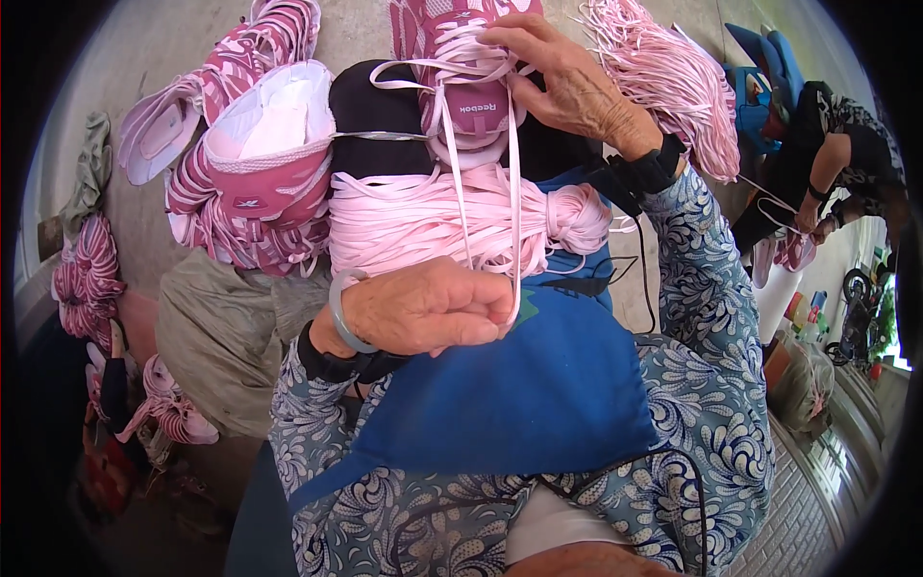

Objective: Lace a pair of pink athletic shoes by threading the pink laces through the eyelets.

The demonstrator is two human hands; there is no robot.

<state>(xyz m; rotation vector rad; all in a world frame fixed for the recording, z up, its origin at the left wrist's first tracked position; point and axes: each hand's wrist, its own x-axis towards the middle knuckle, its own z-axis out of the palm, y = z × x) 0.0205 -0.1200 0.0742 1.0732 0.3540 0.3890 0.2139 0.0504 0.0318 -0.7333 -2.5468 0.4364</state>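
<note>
A pink and white sneaker point(476, 106) lies sole-down in front of me, its toe nearer my body. Pale pink shoelace point(456, 173) runs through its eyelets. Two strands hang down from it to my left hand point(428, 306), which is closed round them above a blue apron point(519, 385). At the sneaker's right side, the fingers of my right hand point(567, 82) curve over its eyelet edge. The index finger rests across the laces and the thumb is lower on the side. A thick bundle of pink shoelaces point(413, 226) lies between the sneaker and my left hand.
Bundled pink sneakers point(269, 183) stand to the left, beside a grey-green cloth point(216, 337). Another heap of shoelaces point(663, 82) lies at the far right. A co-worker's arm point(829, 168) shows at the right. Another person's hand point(117, 338) appears at the left near more sneakers.
</note>
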